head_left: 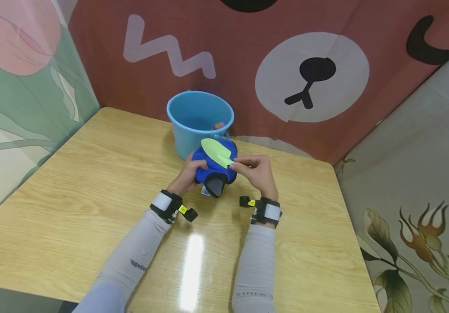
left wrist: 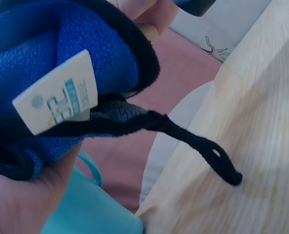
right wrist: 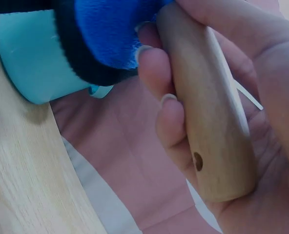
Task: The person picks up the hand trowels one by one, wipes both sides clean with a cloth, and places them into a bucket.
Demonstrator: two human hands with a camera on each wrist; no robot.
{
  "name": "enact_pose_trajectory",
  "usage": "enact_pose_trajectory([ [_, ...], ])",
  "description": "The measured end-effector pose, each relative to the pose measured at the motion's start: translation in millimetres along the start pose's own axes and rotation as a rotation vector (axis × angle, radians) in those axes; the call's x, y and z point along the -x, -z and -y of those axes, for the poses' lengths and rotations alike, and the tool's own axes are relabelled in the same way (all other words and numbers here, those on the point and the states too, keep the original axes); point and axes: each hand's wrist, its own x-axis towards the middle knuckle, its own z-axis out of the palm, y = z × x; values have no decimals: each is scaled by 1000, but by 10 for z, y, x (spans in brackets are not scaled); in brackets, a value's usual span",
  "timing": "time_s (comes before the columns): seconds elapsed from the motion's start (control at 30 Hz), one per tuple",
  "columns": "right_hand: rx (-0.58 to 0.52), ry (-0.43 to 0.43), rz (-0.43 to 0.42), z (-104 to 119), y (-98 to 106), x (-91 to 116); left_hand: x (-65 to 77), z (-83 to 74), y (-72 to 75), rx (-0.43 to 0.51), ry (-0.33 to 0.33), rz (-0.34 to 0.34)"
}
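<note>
My left hand (head_left: 185, 176) grips a bunched blue cloth (head_left: 204, 174) with black edging, held above the table beside the bucket. In the left wrist view a white printed label (left wrist: 61, 92) and a black hanging loop (left wrist: 203, 146) dangle from it. My right hand (head_left: 258, 174) holds a small garden trowel (head_left: 217, 152) by its handle. Its pale green blade lies against the cloth, tip pointing to the upper left. The right wrist view shows fingers curled round the wooden handle (right wrist: 208, 107), which has a hole near its end.
Just beyond the cloth stands a light blue bucket (head_left: 183, 139) with a small orange-pink thing (head_left: 218, 125) near its inner right side. The wooden table (head_left: 111, 187) backs onto a wall hanging with a bear face (head_left: 271, 95). Wrist straps with small cameras sit on both forearms.
</note>
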Motion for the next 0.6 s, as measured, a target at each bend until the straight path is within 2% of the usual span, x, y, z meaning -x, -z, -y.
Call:
enact_pose_trajectory([
  [0.23, 14, -1, 19, -5, 4, 3, -3, -55, 36, -50, 39, 31],
  [0.6, 63, -30, 31, -37, 80, 33, -11, -124, 61, -73, 21, -28],
])
